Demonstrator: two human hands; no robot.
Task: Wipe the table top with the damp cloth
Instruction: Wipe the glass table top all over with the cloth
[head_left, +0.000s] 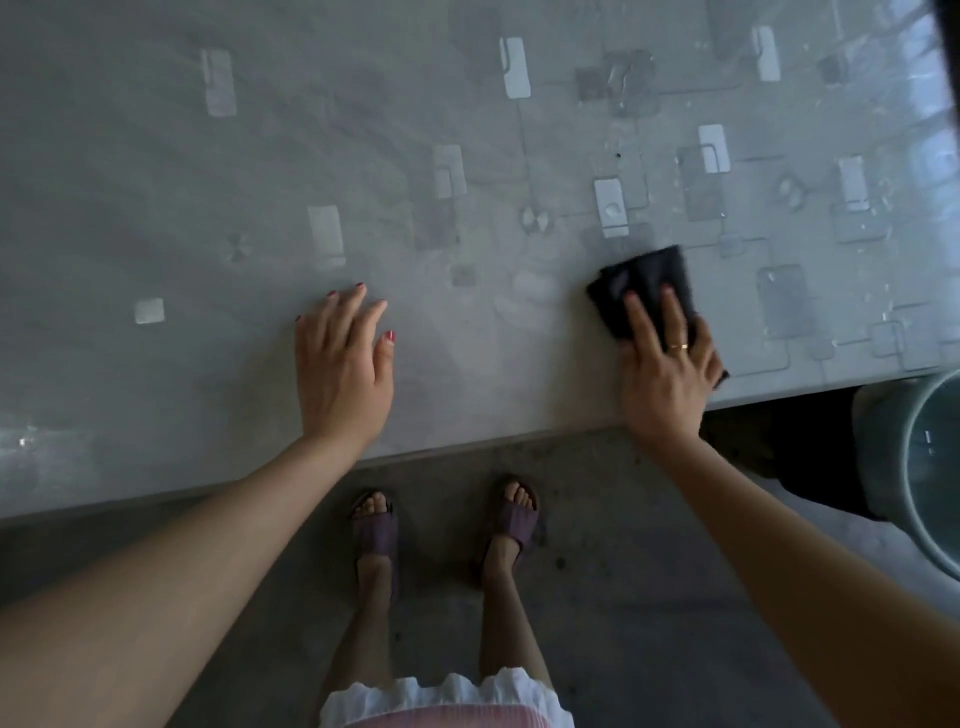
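A grey table top (260, 156) with a pattern of pale rectangles fills the upper part of the view. A dark folded cloth (647, 280) lies on it near the front edge at the right. My right hand (667, 369) presses flat on the cloth with straight fingers, a ring on one finger. My left hand (340, 364) rests flat on the bare table surface near the front edge, fingers spread, holding nothing. Water drops and wet streaks show on the table's right side, around and beyond the cloth.
A grey bucket (914, 467) stands on the floor at the right, beside the table's corner, with a dark shape next to it. The concrete floor (623, 597) lies below the table edge, where my sandalled feet stand.
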